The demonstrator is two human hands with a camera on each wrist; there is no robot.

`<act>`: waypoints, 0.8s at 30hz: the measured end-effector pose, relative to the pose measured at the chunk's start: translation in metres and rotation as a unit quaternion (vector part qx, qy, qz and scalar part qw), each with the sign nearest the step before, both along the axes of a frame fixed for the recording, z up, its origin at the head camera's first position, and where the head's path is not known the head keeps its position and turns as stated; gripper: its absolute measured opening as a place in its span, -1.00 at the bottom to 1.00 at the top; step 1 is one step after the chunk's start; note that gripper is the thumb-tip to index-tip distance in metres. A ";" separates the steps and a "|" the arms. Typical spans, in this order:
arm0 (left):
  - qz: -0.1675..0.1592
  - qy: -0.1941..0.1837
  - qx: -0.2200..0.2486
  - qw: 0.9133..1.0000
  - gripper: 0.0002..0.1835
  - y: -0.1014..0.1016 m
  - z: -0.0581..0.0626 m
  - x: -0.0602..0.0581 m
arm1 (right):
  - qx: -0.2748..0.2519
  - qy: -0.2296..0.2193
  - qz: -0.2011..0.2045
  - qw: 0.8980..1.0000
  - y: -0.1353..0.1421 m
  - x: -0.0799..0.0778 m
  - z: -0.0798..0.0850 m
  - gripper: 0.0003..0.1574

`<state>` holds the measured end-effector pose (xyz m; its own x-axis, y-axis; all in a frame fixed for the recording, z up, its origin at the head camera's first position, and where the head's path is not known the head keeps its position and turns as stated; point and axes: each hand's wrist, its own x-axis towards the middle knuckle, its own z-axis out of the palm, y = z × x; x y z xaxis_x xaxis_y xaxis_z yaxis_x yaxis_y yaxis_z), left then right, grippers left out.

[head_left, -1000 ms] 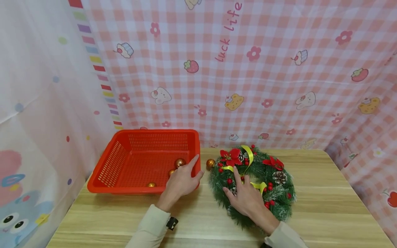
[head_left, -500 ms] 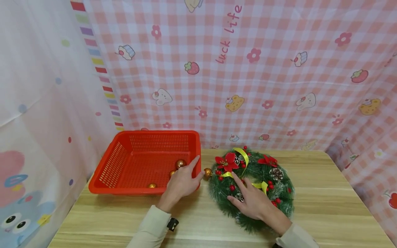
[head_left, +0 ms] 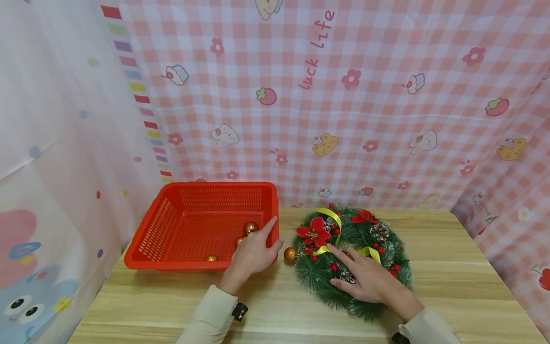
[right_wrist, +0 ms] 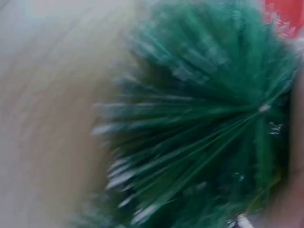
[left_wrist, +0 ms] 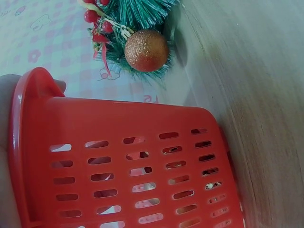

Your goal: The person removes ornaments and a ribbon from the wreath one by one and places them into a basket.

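Observation:
In the head view my left hand [head_left: 251, 253] rests on the right end of the red plastic basket [head_left: 146, 264], index finger straight along the rim and thumb outside it. The other fingers of that hand are hidden. The left wrist view has the basket's slotted wall [left_wrist: 118, 118] close up. My right hand [head_left: 369, 279] lies over a green Christmas wreath [head_left: 311, 274], index finger reaching to a yellow ribbon [head_left: 322, 249] and thumb spread apart. A gold glitter ball [head_left: 290, 255] sits at the wreath's left edge. Blurred green needles [right_wrist: 199, 128] fill much of the right wrist view.
Several gold and copper balls, one a shiny copper ball [head_left: 250, 228], lie inside the basket. Red poinsettias [head_left: 314, 232], a pinecone [head_left: 380, 232] and red berries decorate the wreath. Behind the wooden table [head_left: 438, 272] hangs a pink checked curtain [head_left: 343, 105].
The wreath has turned counter-clockwise under my right hand, its left poinsettia and gold ball shifting toward me. My right hand has moved right and slightly nearer. My left hand keeps its place.

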<state>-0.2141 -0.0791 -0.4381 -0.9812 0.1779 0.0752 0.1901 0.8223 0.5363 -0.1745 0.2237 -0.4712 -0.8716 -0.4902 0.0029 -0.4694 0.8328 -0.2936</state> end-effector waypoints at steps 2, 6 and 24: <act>0.000 0.005 -0.001 1.000 -0.31 0.000 -0.001 0.000 | 0.019 0.030 -0.003 0.999 -0.001 0.003 0.002 -0.02; 0.001 0.004 0.001 1.000 -0.31 0.000 -0.001 -0.001 | 0.056 0.095 -0.024 0.994 -0.012 0.011 0.008 0.00; -0.003 0.003 0.002 1.000 -0.31 -0.001 -0.001 -0.001 | -0.032 0.008 -0.177 0.984 -0.043 0.010 -0.006 0.10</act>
